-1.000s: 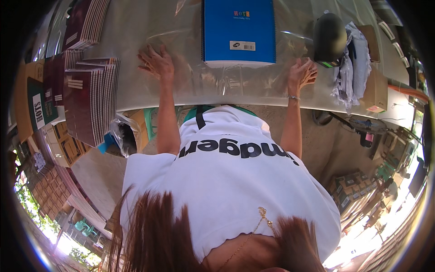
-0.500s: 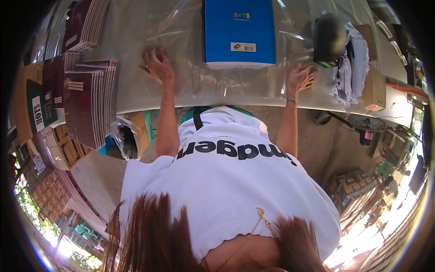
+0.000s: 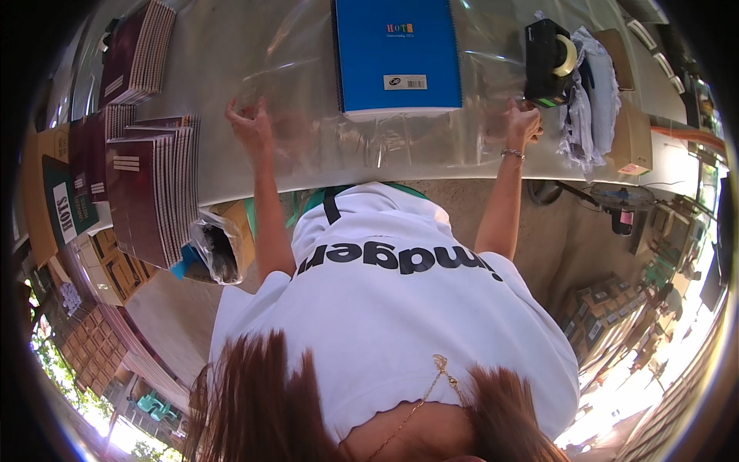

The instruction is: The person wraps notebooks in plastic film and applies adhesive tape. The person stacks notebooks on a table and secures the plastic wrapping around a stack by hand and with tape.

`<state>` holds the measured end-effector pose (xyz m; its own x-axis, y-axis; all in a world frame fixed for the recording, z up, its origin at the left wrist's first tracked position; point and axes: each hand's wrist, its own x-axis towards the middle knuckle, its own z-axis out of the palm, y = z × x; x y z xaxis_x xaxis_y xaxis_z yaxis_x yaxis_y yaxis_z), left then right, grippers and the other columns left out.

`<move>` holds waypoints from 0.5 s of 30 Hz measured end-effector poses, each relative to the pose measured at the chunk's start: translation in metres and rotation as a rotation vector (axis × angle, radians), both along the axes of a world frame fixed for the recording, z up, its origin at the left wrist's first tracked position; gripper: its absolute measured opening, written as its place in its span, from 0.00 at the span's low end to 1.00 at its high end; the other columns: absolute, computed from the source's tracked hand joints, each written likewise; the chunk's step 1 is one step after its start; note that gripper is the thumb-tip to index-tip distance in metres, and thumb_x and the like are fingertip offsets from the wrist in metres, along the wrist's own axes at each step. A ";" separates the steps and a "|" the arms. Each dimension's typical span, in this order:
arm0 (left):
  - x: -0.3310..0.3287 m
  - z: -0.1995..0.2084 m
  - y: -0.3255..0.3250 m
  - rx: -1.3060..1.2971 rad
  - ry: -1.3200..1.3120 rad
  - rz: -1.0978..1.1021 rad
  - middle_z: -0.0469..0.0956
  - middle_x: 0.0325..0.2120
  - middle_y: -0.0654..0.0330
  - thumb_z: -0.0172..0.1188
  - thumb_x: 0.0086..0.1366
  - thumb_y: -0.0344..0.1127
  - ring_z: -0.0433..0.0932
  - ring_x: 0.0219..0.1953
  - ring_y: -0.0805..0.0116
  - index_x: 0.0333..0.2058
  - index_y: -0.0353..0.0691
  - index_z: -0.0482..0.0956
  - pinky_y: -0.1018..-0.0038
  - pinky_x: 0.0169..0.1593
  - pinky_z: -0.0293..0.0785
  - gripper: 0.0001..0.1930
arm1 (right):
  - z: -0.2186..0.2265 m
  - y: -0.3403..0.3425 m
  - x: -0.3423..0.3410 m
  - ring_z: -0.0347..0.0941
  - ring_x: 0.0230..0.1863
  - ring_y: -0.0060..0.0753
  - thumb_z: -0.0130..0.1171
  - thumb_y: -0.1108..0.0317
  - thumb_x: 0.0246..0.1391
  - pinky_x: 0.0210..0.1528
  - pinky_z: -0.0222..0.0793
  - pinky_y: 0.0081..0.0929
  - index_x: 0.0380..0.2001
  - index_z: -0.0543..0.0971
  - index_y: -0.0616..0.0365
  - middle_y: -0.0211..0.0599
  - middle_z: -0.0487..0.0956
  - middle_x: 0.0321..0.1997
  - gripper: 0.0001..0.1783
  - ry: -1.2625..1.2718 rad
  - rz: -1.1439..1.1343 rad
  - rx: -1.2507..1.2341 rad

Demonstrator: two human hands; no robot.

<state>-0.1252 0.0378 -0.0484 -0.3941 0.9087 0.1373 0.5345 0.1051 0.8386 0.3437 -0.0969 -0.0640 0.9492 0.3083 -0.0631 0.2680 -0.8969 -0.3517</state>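
Blue notebook [image 3: 399,58] lies flat at top center of the frame, on the plastic-covered table [image 3: 315,154], apart from both hands. Left hand [image 3: 252,129], left of it, fingers loosely parted and bent, nothing in hold. Right hand [image 3: 523,123], upper right, fingers curled in (can't tell if it grips anything), just below the tape dispenser [image 3: 542,65]. Maroon notebooks [image 3: 142,200] stacked at left; white wrap [image 3: 599,100] beside the dispenser.

Work area: grey floor [image 3: 177,312], daylight [image 3: 616,404] at both sides.
Stacked cartons [image 3: 596,316] and fan [image 3: 625,197] right; green seat [image 3: 158,406] lower left.
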 end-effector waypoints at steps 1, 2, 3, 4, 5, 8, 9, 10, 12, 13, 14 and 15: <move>-0.004 0.006 -0.001 -0.094 -0.132 -0.012 0.76 0.36 0.57 0.65 0.55 0.40 0.76 0.34 0.69 0.51 0.41 0.68 0.73 0.36 0.71 0.26 | 0.001 -0.003 0.007 0.59 0.56 0.51 0.71 0.49 0.35 0.51 0.56 0.52 0.45 0.71 0.60 0.45 0.71 0.52 0.36 0.089 0.020 0.024; -0.007 0.011 -0.001 -0.189 -0.262 -0.024 0.76 0.34 0.58 0.65 0.55 0.39 0.76 0.32 0.70 0.50 0.40 0.70 0.75 0.35 0.71 0.25 | 0.001 -0.007 0.013 0.59 0.56 0.52 0.72 0.49 0.33 0.51 0.56 0.52 0.44 0.71 0.61 0.45 0.72 0.50 0.38 0.179 0.039 0.049; -0.015 0.011 0.003 -0.210 -0.221 -0.060 0.77 0.32 0.59 0.65 0.55 0.39 0.76 0.32 0.71 0.47 0.39 0.71 0.76 0.35 0.71 0.22 | -0.006 -0.007 0.016 0.58 0.57 0.52 0.72 0.49 0.32 0.51 0.56 0.52 0.43 0.72 0.58 0.43 0.73 0.50 0.37 0.040 -0.017 0.044; -0.024 0.009 0.007 -0.230 -0.182 -0.097 0.77 0.30 0.60 0.65 0.55 0.38 0.76 0.31 0.72 0.45 0.38 0.73 0.77 0.35 0.71 0.20 | -0.017 -0.005 0.019 0.58 0.57 0.52 0.73 0.49 0.31 0.52 0.56 0.52 0.42 0.74 0.56 0.41 0.75 0.49 0.35 -0.103 -0.075 0.036; -0.029 0.005 0.011 -0.250 -0.144 -0.135 0.77 0.29 0.60 0.65 0.54 0.38 0.76 0.31 0.73 0.42 0.37 0.75 0.78 0.35 0.71 0.18 | -0.026 -0.006 0.024 0.58 0.57 0.51 0.73 0.49 0.30 0.52 0.56 0.51 0.41 0.75 0.53 0.40 0.76 0.48 0.34 -0.245 -0.135 0.027; -0.028 0.003 0.008 -0.230 -0.312 -0.172 0.78 0.29 0.61 0.65 0.55 0.37 0.76 0.31 0.74 0.36 0.34 0.78 0.80 0.35 0.70 0.14 | -0.016 -0.004 0.025 0.58 0.58 0.54 0.74 0.49 0.28 0.52 0.57 0.52 0.39 0.77 0.50 0.35 0.76 0.48 0.32 -0.034 -0.104 -0.078; -0.030 0.001 0.006 -0.203 -0.305 -0.186 0.79 0.29 0.61 0.65 0.55 0.36 0.76 0.31 0.74 0.36 0.34 0.78 0.80 0.35 0.70 0.13 | -0.009 0.000 0.021 0.61 0.57 0.53 0.74 0.48 0.29 0.52 0.59 0.53 0.37 0.78 0.53 0.39 0.76 0.47 0.31 -0.023 -0.074 -0.052; -0.032 -0.002 0.004 -0.176 -0.299 -0.199 0.79 0.29 0.61 0.64 0.56 0.36 0.76 0.30 0.75 0.36 0.33 0.78 0.80 0.35 0.70 0.13 | 0.001 0.004 0.014 0.65 0.55 0.52 0.73 0.48 0.29 0.52 0.60 0.54 0.35 0.79 0.55 0.42 0.77 0.46 0.30 -0.012 -0.042 -0.027; -0.032 -0.002 0.001 -0.168 -0.290 -0.227 0.79 0.29 0.61 0.63 0.57 0.35 0.76 0.30 0.75 0.36 0.33 0.78 0.80 0.36 0.71 0.12 | 0.006 0.002 0.013 0.71 0.50 0.49 0.73 0.48 0.31 0.50 0.63 0.51 0.34 0.79 0.58 0.45 0.79 0.43 0.29 -0.007 0.028 0.041; -0.028 0.002 0.000 -0.187 -0.285 -0.246 0.79 0.28 0.60 0.62 0.58 0.34 0.77 0.30 0.75 0.36 0.33 0.78 0.80 0.36 0.71 0.11 | 0.000 -0.005 0.021 0.73 0.47 0.47 0.73 0.50 0.32 0.49 0.65 0.48 0.34 0.79 0.59 0.44 0.79 0.41 0.29 -0.012 0.063 0.084; -0.025 0.006 0.000 -0.206 -0.279 -0.263 0.80 0.28 0.60 0.62 0.58 0.33 0.77 0.30 0.75 0.36 0.33 0.78 0.80 0.37 0.71 0.10 | -0.006 -0.012 0.028 0.75 0.44 0.45 0.73 0.51 0.32 0.47 0.68 0.44 0.35 0.79 0.60 0.43 0.80 0.39 0.28 -0.018 0.100 0.126; -0.025 0.009 -0.002 -0.215 -0.282 -0.268 0.80 0.29 0.60 0.61 0.59 0.33 0.77 0.31 0.75 0.36 0.33 0.78 0.80 0.37 0.71 0.10 | -0.012 -0.014 0.029 0.76 0.40 0.42 0.73 0.54 0.33 0.44 0.69 0.40 0.35 0.79 0.60 0.41 0.81 0.36 0.27 -0.071 0.072 0.157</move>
